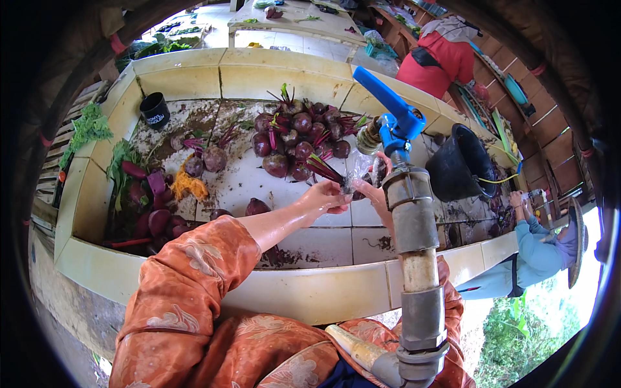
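My left hand (328, 198) and my right hand (374, 189) meet beneath a tap with a blue lever (391, 107). Clear water (358, 169) pours onto them. Between them is a beetroot with dark red stems (325, 168) pointing up and left. Its root is mostly covered by fingers and water. The left fingers curl in against it, and the right hand closes on its other side, partly behind the grey pipe (415, 223). A heap of beetroots (303, 121) lies just beyond my hands, some with cut stems. One loose beetroot (257, 207) sits near my left forearm.
The tiled basin's pale rim (310, 291) runs before me. Washed-looking beetroots (159, 222) and an orange net (189, 181) fill its left corner, below a black cup (154, 110). A black bucket (460, 161) leans at right. Two people (436, 61) work nearby.
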### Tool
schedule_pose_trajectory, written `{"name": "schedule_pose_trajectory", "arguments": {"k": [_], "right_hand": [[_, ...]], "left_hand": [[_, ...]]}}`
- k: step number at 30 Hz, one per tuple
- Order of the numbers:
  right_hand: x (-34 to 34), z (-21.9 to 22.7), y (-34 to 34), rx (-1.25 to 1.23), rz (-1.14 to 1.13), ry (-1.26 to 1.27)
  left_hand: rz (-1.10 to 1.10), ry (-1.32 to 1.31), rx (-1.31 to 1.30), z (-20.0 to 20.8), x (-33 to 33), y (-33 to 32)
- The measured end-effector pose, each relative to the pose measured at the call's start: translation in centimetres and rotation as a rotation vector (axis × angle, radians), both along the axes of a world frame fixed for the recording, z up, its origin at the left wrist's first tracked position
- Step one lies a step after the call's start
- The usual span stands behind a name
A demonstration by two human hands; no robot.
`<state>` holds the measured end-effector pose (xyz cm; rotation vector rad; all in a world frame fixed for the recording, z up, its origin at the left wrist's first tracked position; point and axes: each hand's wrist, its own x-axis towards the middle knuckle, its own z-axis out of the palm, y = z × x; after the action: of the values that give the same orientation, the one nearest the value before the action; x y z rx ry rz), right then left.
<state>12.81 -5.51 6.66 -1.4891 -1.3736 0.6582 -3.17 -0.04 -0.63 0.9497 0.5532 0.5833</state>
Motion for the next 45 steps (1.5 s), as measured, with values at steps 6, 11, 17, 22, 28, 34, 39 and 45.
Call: {"name": "schedule_pose_trajectory", "arguments": {"k": [6, 11, 17, 22, 28, 34, 39, 45], "right_hand": [[-0.7, 1.4, -0.5, -0.078, 0.089, 0.138], [-1.4, 2.4, -0.8, -0.123, 0.086, 0.057], [-0.9, 1.8, -0.7, -0.235, 0.055, 0.495], [0.2, 0.8, 0.0, -0.369, 0.277, 0.775], [1.1, -0.3, 0.3, -0.416, 0.288, 0.827], [1.6, -0.9, 0.5, -0.455, 0.221, 0.880], [1.2, 0.0, 0.3, -0.419, 0.260, 0.937], [-0.3, 1.7, -0.4, -0.389, 0.158, 0.688]], "left_hand": [[-0.218, 0.334, 0.275, 0.2, -0.6, 1.0], [-0.079, 0.049, 0.051, -0.4, -0.3, 0.7], [-0.184, 0.105, 0.397, -0.9, -1.0, 2.2], [-0.528, 0.850, 1.173, -1.1, -2.7, 3.2], [-0.439, -0.044, -0.055, 0.6, -1.7, 1.4], [0.072, -0.128, -0.110, 0.7, 0.4, -0.8], [0.207, -0.219, -0.175, -1.2, 0.7, -0.3], [0.056, -0.121, -0.164, -2.7, 0.5, 0.8]]}}
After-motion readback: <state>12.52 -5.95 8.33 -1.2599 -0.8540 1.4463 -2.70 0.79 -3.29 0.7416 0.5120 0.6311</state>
